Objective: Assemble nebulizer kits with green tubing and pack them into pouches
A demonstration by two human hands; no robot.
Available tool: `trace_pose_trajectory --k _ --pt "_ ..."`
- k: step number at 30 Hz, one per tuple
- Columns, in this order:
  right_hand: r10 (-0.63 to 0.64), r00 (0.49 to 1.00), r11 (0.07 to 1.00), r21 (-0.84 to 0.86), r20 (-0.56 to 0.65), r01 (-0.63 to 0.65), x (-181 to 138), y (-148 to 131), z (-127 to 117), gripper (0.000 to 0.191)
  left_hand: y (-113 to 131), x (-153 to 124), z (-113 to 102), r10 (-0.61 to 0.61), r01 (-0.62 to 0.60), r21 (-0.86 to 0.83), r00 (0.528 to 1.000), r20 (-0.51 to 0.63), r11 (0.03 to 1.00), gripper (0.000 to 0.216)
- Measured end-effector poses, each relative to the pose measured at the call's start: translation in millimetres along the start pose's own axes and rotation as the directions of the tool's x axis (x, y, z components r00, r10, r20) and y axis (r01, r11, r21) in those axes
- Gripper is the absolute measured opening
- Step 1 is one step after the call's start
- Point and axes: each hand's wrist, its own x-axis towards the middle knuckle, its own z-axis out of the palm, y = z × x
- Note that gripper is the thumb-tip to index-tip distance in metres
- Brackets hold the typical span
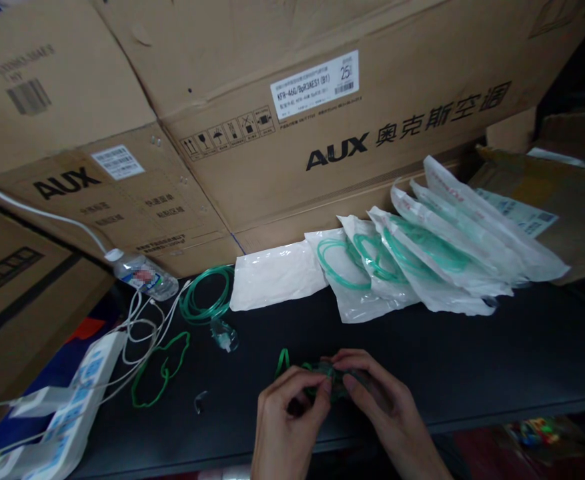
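Observation:
Both my hands meet at the bottom centre over the black tabletop (472, 360). My left hand (287, 420) and my right hand (379, 407) pinch a small clear green-tinted mask piece (329, 377) between their fingertips, with a green elastic loop (282, 362) hanging from it. A coil of green tubing (205, 300) with a clear connector (223, 333) lies to the upper left. A loose green strap (159, 370) lies further left.
Several sealed white pouches with green tubing (422, 260) fan out along the back, beside an empty pouch (277, 273). Large AUX cardboard boxes (322, 120) wall the rear. A water bottle (142, 275), white cables and a power strip (79, 407) crowd the left.

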Motion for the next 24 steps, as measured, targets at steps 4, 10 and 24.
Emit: trace_pose_trajectory --k 4,10,24 --pt "-0.024 1.000 0.999 -0.026 0.015 0.024 -1 3 -2 0.022 0 1 2 0.018 -0.019 -0.011 0.999 -0.034 1.000 0.015" --pt "-0.094 0.994 0.991 -0.095 0.056 0.099 -3 5 -2 0.016 2 1 -2 0.040 -0.040 0.034 0.999 0.002 0.999 0.015" --pt "-0.216 0.961 0.896 -0.356 0.170 0.265 -16 14 -13 0.023 10 0 -14 0.122 -0.163 0.229 0.975 0.183 0.960 0.020"
